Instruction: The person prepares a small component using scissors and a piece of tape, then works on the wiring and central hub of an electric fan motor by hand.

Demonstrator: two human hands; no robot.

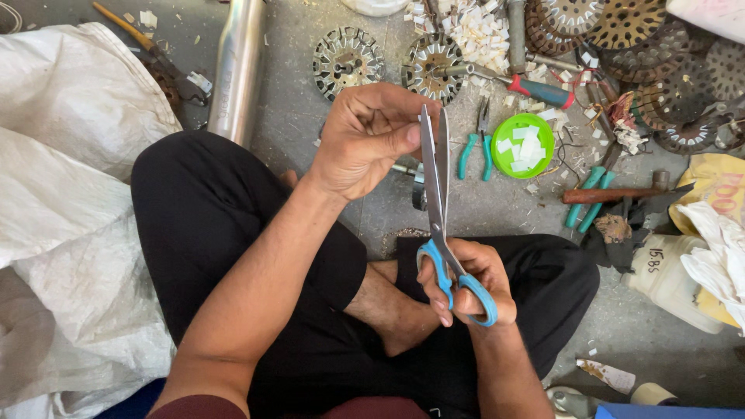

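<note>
Scissors [438,194] with blue handles, held upright over the seated person's crossed legs, the right hand [469,283] closed through the handle loops, the left hand [369,140] curled with thumb pressed to the nearly closed blades, green dish [504,128] of white scraps just beyond.

The scissors [436,186] have bright, smooth steel blades and glossy blue plastic handles. A glossy green plastic lid [523,145] holds matt white paper slips, and a polished metal tube [235,70] lies on the rough grey concrete floor [295,101]. The white sack [70,194] is coarse woven cloth.
</note>
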